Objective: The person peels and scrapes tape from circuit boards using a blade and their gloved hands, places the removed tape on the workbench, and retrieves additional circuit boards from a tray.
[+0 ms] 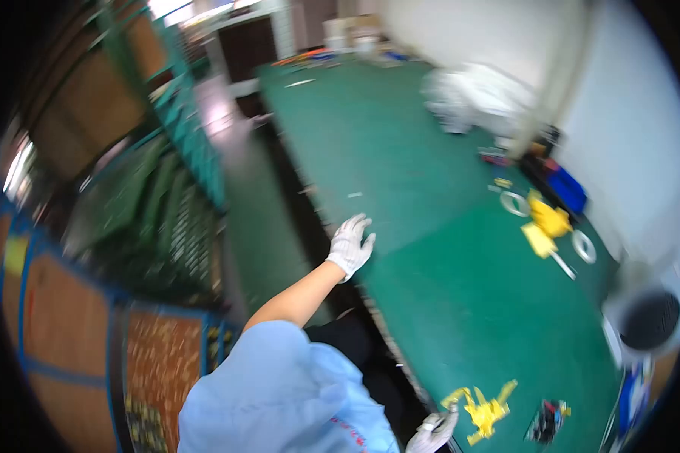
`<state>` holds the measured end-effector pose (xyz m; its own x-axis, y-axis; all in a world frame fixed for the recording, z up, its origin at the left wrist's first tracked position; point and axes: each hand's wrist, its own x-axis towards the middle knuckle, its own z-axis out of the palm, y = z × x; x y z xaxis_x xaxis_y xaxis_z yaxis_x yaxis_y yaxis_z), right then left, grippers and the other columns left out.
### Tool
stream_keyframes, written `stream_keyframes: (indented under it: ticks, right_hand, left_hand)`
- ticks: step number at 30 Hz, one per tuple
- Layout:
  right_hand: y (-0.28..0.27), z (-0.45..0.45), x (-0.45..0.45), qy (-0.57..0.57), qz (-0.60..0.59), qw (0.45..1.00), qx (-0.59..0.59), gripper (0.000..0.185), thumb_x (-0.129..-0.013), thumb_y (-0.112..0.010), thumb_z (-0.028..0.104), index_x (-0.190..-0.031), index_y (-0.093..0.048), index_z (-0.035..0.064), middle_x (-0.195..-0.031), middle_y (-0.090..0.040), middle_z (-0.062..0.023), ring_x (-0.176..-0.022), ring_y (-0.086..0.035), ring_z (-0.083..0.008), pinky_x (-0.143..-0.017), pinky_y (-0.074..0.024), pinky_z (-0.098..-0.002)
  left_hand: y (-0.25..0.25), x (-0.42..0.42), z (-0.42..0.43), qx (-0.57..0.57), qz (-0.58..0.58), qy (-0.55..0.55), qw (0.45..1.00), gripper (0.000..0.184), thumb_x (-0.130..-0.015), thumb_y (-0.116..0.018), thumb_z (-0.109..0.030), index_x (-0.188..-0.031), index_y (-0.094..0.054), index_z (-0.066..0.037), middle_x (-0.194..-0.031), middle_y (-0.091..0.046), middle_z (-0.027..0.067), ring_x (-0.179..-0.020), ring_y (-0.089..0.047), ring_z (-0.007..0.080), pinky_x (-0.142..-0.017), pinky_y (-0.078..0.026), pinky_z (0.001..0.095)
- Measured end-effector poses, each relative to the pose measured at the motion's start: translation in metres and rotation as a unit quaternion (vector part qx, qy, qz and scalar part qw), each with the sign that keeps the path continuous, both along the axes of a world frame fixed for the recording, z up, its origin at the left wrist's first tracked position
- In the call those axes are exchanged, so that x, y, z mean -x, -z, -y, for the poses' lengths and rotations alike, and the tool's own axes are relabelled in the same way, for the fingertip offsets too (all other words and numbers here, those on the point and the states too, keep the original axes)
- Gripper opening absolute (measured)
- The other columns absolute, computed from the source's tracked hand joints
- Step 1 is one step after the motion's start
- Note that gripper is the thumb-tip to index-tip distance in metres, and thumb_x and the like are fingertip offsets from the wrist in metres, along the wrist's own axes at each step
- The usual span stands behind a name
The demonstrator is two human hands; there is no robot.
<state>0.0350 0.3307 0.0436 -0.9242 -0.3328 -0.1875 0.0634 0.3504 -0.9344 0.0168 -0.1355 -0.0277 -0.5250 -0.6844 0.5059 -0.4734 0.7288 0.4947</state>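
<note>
Left hand (351, 248): you are holding it out over the near edge of the green table (461, 302), the gloved fingers loosely spread.
Right hand (433, 432): you are bringing its gloved fingertips to a strip of yellow material; whether they are pinching it, you cannot tell here.
Yellow material (486, 414): it is lying crumpled on the table, just beside your right hand, its strips sprawling.
Black bundle (545, 423): it is sitting near the yellow material, on the side away from your hand.
Wall side: two white rings (576, 241) are lying about a yellow pile (551, 219), a blue bin (567, 189) standing close by.
Post (559, 75): it is rising beside a white plastic heap (480, 94).
Green crates (147, 211): they are crowding your left, blurred.
</note>
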Motion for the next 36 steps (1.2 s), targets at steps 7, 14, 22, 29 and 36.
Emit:
stream_keyframes:
  ticks: [7, 14, 22, 29, 36]
  right_hand:
    - [-0.027, 0.073, 0.009, -0.190, -0.181, 0.959, -0.107, 0.047, -0.099, -0.051, 0.028, -0.131, -0.051, -0.0066, -0.129, -0.055, -0.0267, -0.117, -0.054, -0.0376, -0.104, -0.0402, -0.0416]
    - [-0.006, 0.136, -0.037, -0.341, -0.158, 0.925, 0.049, 0.042, -0.100, -0.052, 0.022, -0.131, -0.051, -0.0058, -0.126, -0.057, -0.0238, -0.115, -0.055, -0.0319, -0.101, -0.0418, -0.0373]
    - [0.021, 0.222, -0.097, -0.466, -0.235, 0.853, 0.011, 0.046, -0.102, -0.048, 0.024, -0.139, -0.045, -0.0043, -0.140, -0.051, -0.0140, -0.113, -0.050, -0.0200, -0.098, -0.0380, -0.0296]
    - [-0.004, 0.254, -0.166, -0.506, -0.291, 0.805, -0.105, 0.045, -0.101, -0.048, 0.015, -0.143, -0.043, 0.0015, -0.135, -0.053, -0.0126, -0.115, -0.048, -0.0169, -0.101, -0.0372, -0.0292]
    - [-0.001, 0.229, -0.174, -0.496, -0.272, 0.811, -0.149, 0.045, -0.098, -0.047, 0.006, -0.142, -0.042, -0.0020, -0.139, -0.050, -0.0160, -0.125, -0.049, -0.0225, -0.109, -0.0341, -0.0342]
  left_hand:
    - [0.078, -0.345, -0.007, -0.008, 0.040, -0.478, 0.878, 0.044, -0.088, -0.059, -0.027, -0.127, -0.054, -0.008, -0.138, -0.049, 0.0150, -0.129, -0.045, 0.0337, -0.108, -0.036, 0.0458]
    - [0.074, -0.586, -0.191, -0.416, 0.106, -0.757, 0.492, 0.064, -0.086, -0.061, -0.039, -0.141, -0.043, -0.011, -0.148, -0.041, 0.0166, -0.137, -0.040, 0.0311, -0.110, -0.037, 0.0427]
    - [0.091, -0.768, -0.375, -0.451, 0.024, -0.847, 0.280, 0.057, -0.085, -0.063, -0.030, -0.136, -0.048, -0.009, -0.130, -0.059, 0.0189, -0.117, -0.060, 0.0353, -0.096, -0.050, 0.0454]
    - [0.185, -0.930, -0.411, -0.434, -0.090, -0.852, 0.278, 0.058, -0.090, -0.054, -0.042, -0.134, -0.048, -0.004, -0.133, -0.055, 0.0232, -0.120, -0.056, 0.0396, -0.099, -0.046, 0.0483]
    - [0.166, -0.912, -0.347, -0.446, 0.080, -0.862, 0.228, 0.052, -0.084, -0.063, -0.049, -0.119, -0.066, -0.011, -0.123, -0.065, 0.0156, -0.112, -0.064, 0.0326, -0.091, -0.053, 0.0448]
